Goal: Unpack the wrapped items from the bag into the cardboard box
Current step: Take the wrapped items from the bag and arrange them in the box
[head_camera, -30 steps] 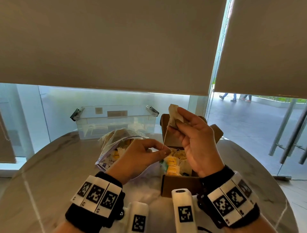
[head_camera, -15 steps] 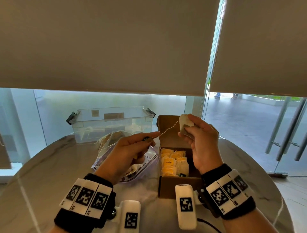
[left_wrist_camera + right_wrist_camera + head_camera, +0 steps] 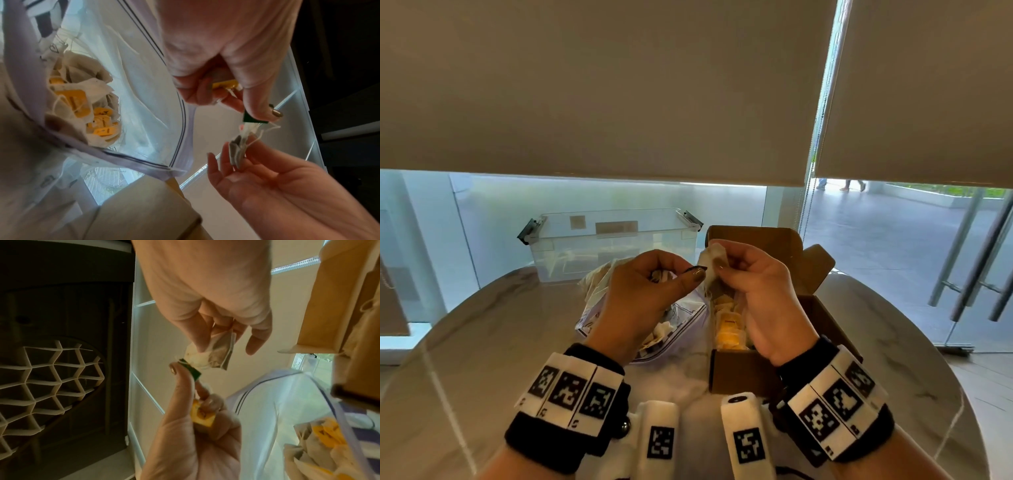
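Note:
My right hand (image 3: 722,263) pinches a white tea bag (image 3: 714,258) above the open cardboard box (image 3: 743,373). Right beside it, my left hand (image 3: 688,274) pinches that tea bag's dark green tag (image 3: 252,119) between thumb and forefinger. A yellow tag (image 3: 225,85) is tucked in the left hand's curled fingers. In the right wrist view the tea bag (image 3: 220,353) hangs from the right fingers with the green tag (image 3: 192,369) just below. The clear zip bag (image 3: 681,322) lies open left of the box and holds several yellow-tagged tea bags (image 3: 82,105). Yellow packets (image 3: 727,334) fill the box.
A clear plastic bin (image 3: 613,240) stands behind the zip bag at the far edge of the round marble table (image 3: 482,342). The box's lid flaps (image 3: 815,267) stand up at the back right. Roller blinds and glass walls lie beyond.
The hands have come together. Half a second ago the string was stretched between them; now the left hand's tag pinch is right beside the tea bag in the right hand.

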Demonstrator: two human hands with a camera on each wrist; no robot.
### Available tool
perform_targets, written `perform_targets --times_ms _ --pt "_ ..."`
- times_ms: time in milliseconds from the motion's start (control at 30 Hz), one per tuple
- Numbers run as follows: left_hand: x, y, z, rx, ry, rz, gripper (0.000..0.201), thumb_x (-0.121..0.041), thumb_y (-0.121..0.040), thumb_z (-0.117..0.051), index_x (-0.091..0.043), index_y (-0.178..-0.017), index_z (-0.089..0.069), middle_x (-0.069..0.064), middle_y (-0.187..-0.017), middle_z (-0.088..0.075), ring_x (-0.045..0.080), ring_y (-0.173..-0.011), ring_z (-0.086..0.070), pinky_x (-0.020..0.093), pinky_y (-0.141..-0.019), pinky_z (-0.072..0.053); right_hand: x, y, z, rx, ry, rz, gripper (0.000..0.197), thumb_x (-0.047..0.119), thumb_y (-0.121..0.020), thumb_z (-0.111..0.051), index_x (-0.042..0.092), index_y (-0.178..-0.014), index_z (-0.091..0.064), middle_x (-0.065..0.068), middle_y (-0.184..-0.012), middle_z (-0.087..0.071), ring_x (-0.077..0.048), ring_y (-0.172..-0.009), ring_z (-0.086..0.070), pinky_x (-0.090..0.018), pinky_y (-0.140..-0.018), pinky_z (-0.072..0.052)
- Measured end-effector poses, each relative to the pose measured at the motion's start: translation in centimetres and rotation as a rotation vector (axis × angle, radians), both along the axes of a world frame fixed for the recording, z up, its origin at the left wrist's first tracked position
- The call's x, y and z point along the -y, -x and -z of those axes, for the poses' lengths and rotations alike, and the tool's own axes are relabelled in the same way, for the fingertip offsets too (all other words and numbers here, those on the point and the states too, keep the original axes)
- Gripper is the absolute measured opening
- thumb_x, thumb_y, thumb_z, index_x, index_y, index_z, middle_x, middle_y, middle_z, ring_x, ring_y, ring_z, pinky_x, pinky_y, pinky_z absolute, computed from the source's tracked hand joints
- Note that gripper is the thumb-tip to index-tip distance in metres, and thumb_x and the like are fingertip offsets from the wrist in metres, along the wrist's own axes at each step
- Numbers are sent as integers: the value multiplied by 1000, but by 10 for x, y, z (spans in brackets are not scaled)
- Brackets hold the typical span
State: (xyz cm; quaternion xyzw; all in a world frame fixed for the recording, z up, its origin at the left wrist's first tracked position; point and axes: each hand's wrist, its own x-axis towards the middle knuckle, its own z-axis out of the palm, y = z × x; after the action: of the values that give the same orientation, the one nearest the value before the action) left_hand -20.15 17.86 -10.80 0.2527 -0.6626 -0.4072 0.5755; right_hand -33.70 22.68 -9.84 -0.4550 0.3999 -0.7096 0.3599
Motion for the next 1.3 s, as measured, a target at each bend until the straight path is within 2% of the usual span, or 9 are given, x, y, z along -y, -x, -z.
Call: perform_targets --times_ms 200,333,467,600,767,833,933,1133,1300 --pt "1 4 -1 6 -73 -23 38 -22 -70 -76 -25 -103 -57 -9 -64 -62 6 -65 -61 26 -67 -50 -3 -6 2 -60 -16 -22 23 -8 -82 -59 10 -88 -71 -4 -81 -73 -19 -78 -68 -34 -76 -57" --pt "-5 3 -3 -6 -89 -42 15 -31 -66 -74 -27 -77 -65 1 -68 -62 25 -71 -62 50 -73 -56 -5 -5 2 -99 -50 -25 21 -9 -80 -61 8 -88 -71 -7 -82 -72 -19 -77 -67 -25 -68 -55" --pt "-10 3 -5 8 -104 -27 33 -50 -52 -71 -24 -70 -63 21 -82 -66 45 -80 -64 59 -73 -53 -6 -1 -3 -190 -136 -36 26 -10 -80 -59 12 -89 -72 -9 -89 -71 -24 -89 -65 -30 -77 -53" --pt "-9 3 -4 59 -107 -21 32 -48 -55 -70 -21 -72 -64 17 -82 -68 40 -82 -65 56 -76 -54 -12 6 -10 -219 -185 -84 21 -2 -81 -62 13 -91 -74 -17 -98 -70 -42 -104 -58 -52 -96 -44" --pt "-5 6 0 111 -117 17 24 -40 -57 -70 -20 -66 -62 3 -69 -63 19 -65 -59 24 -58 -52 -17 9 -11 -376 -207 -114 21 -6 -82 -59 12 -88 -69 -6 -78 -69 -15 -66 -66 -29 -70 -56" --pt "-3 6 3 123 -129 26 27 -40 -55 -72 -18 -66 -62 5 -69 -63 21 -66 -60 27 -62 -54 -19 11 -13 -422 -214 -142 24 -10 -82 -57 10 -90 -69 -5 -79 -70 -14 -68 -69 -23 -66 -58" --pt "-4 6 4 144 -133 41 36 -47 -48 -74 -17 -66 -62 8 -72 -65 26 -72 -65 37 -68 -58 -23 14 -17 -527 -202 -137 25 -12 -81 -59 9 -92 -69 -8 -87 -71 -17 -78 -70 -24 -70 -58" --pt "-5 8 5 221 -92 45 14 -27 -69 -76 -24 -74 -63 -14 -57 -57 -2 -49 -50 8 -48 -38 -27 20 -24 -684 -286 -11 18 -4 -84 -61 13 -84 -68 -5 -77 -69 -9 -61 -67 -18 -59 -55" --pt "-1 11 10 429 -26 64 9 -33 -79 -69 -25 -81 -65 -11 -79 -64 -5 -69 -57 2 -57 -41 -33 49 -36 -605 -469 121 11 -4 -87 -57 5 -84 -63 -12 -69 -68 -12 -56 -67 -20 -57 -57"
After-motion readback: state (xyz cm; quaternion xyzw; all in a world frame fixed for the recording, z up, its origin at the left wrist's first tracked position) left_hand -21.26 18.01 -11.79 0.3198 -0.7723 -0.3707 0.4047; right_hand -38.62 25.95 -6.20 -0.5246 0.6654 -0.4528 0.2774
